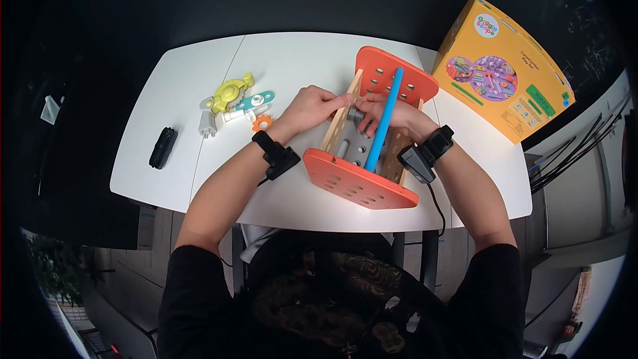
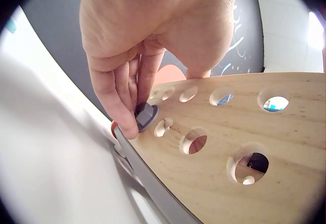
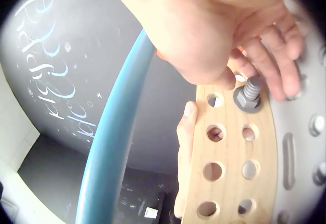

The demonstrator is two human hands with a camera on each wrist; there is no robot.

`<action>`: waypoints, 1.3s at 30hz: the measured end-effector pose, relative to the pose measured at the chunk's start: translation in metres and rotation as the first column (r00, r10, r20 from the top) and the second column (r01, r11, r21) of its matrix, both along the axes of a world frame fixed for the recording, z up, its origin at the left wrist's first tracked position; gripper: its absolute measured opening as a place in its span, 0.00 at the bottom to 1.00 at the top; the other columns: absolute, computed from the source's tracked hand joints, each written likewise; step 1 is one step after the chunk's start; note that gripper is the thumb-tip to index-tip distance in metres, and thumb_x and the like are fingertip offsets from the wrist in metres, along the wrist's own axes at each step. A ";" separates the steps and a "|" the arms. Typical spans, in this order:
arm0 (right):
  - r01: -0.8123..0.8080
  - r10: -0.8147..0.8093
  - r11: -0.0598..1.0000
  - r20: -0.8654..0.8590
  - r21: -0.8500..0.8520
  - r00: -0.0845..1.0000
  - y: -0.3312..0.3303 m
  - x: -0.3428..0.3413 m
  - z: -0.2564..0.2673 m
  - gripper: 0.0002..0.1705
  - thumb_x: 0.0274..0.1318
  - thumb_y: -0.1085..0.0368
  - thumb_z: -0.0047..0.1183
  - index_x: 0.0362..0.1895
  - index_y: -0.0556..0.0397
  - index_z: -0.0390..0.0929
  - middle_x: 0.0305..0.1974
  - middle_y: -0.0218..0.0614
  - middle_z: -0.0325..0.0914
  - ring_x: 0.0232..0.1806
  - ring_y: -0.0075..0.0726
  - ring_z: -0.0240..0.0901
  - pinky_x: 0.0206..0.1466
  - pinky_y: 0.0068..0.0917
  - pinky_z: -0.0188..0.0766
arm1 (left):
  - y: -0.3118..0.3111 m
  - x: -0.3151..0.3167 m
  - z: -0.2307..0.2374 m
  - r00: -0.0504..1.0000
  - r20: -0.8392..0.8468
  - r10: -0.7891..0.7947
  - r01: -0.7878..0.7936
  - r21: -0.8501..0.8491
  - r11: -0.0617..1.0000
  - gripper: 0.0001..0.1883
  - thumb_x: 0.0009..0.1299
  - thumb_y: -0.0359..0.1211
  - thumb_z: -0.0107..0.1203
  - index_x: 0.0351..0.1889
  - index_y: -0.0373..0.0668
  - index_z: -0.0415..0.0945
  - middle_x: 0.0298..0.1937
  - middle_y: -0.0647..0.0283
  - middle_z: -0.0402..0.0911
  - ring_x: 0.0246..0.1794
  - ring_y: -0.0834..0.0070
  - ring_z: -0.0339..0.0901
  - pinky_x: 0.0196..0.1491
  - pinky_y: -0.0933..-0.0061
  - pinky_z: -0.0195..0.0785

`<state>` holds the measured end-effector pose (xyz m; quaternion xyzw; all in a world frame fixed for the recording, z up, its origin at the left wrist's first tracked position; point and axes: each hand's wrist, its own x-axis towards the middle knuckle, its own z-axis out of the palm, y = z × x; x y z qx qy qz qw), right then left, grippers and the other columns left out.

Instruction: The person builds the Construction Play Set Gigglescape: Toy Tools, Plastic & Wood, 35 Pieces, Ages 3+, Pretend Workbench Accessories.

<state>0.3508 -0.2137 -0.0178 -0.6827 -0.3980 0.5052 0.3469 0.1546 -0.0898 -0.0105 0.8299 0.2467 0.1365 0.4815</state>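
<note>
A toy toolbox with red end panels [image 1: 362, 183], wooden sides [image 2: 224, 127] and a blue bar handle [image 1: 385, 119] stands on the table. My left hand [image 1: 312, 108] reaches over one wooden side, its fingers curled at the dark grey hex head of a bolt [image 2: 146, 116] on the outer face. The thumb lies at the panel's top edge. On the inner face, the threaded end [image 3: 252, 86] sticks out through a grey hex nut [image 3: 248, 101]. Inside the box, my right hand [image 1: 397, 114] hovers close beside that thread, fingers loosely extended and apart from the nut.
Left of the toolbox lie a yellow-green toy piece [image 1: 229, 95], a teal strip [image 1: 258, 100], an orange gear [image 1: 262, 123] and a grey-white piece [image 1: 207, 123]. A black case [image 1: 163, 147] rests farther left. A yellow box [image 1: 505, 70] stands at the back right.
</note>
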 end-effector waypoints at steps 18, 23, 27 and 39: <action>-0.097 0.100 0.993 0.058 -0.064 0.993 0.000 -0.002 0.003 0.25 0.74 0.46 0.48 0.46 0.57 0.80 0.31 0.36 0.83 0.27 0.26 0.81 0.32 0.22 0.78 | 0.001 0.001 -0.003 1.000 0.006 0.001 -0.001 0.004 1.000 0.32 0.72 0.58 0.56 0.37 0.33 0.88 0.24 0.59 0.82 0.27 0.76 0.76 0.35 0.72 0.70; -0.068 0.068 0.998 0.073 -0.013 0.995 0.000 -0.009 0.004 0.21 0.74 0.46 0.48 0.45 0.51 0.76 0.32 0.32 0.81 0.29 0.23 0.80 0.34 0.22 0.77 | 0.000 -0.001 -0.001 1.000 0.011 0.001 -0.001 0.003 1.000 0.33 0.72 0.58 0.56 0.36 0.32 0.88 0.24 0.59 0.82 0.27 0.76 0.76 0.35 0.72 0.70; -0.168 0.159 0.985 0.157 0.043 0.975 0.002 -0.004 -0.007 0.19 0.72 0.46 0.50 0.44 0.48 0.79 0.28 0.27 0.82 0.26 0.15 0.72 0.25 0.15 0.62 | 0.001 0.000 -0.001 1.000 0.009 0.001 -0.001 0.007 1.000 0.33 0.72 0.59 0.56 0.35 0.33 0.88 0.22 0.61 0.80 0.25 0.77 0.74 0.34 0.72 0.68; -0.170 0.166 0.985 0.146 0.012 0.975 0.003 -0.001 -0.003 0.19 0.72 0.46 0.50 0.41 0.47 0.80 0.27 0.24 0.80 0.24 0.15 0.70 0.22 0.18 0.60 | 0.001 0.000 -0.002 1.000 0.017 -0.003 0.003 0.002 1.000 0.34 0.73 0.60 0.55 0.34 0.33 0.87 0.21 0.63 0.79 0.25 0.79 0.72 0.32 0.73 0.67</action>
